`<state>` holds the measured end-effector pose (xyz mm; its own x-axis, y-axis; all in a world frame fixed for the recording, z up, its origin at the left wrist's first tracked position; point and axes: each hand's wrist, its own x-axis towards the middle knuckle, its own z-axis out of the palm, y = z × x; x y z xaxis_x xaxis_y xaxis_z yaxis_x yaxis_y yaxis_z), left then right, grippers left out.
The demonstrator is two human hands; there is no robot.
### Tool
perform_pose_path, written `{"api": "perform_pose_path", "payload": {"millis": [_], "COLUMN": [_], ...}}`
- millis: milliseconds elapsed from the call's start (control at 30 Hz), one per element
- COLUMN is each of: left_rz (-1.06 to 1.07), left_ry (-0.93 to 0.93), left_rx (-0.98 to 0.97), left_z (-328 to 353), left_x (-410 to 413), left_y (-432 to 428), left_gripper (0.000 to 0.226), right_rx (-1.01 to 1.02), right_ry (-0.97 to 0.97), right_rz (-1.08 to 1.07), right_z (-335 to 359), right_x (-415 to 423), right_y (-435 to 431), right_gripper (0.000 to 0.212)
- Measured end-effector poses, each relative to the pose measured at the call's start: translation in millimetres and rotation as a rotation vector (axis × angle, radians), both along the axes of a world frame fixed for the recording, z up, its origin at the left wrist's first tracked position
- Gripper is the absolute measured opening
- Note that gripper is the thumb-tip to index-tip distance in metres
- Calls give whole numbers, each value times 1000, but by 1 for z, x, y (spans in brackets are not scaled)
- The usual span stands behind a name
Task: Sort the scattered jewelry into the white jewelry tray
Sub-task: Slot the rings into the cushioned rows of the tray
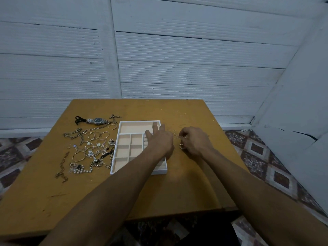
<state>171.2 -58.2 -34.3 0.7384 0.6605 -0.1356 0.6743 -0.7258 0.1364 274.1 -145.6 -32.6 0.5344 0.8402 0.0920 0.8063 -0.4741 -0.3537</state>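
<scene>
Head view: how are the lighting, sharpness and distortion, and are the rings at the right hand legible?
Head view: dim, bluish light, no glare; wide-angle distortion bows the wall boards; the rings in the right hand are tiny and faint, count unclear; the watch left of the white tray reads reasonably clear.

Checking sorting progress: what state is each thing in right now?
white jewelry tray, mostly empty
left hand, fingers straight, over tray
right hand, pinching rings beside tray
watch, lying on table, unsorted
jewelry pile, scattered left of tray
</scene>
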Motion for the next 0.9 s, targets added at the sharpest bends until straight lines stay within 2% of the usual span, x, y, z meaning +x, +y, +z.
{"api": "perform_pose_path", "payload": {"millis": [133, 267, 433, 500, 600, 900], "left_rz": [-12, -6, 68, 76, 84, 118], "left_ry": [-57, -260, -509, -499, -393, -385], "left_rx": [-26, -91, -151, -249, -271, -332], "left_z": [3, 11, 28, 31, 33, 28], "left_x": [-1, -15, -52, -69, -91, -114], "left_y": [-2, -1, 26, 41, 57, 68], "left_gripper": [28, 7, 17, 21, 17, 19], "right_rx": [-5, -3, -81, -119, -157, -228], "right_ry": [0, -7, -72, -85, -112, -37], "right_rz": [2, 11, 43, 52, 53, -22], "right_z": [-1, -1, -4, -4, -4, 3], "right_x": [1, 3, -1, -4, -10, -19], "right_y": [2, 7, 20, 26, 34, 46], "right_gripper": [22, 20, 24, 28, 30, 12]}}
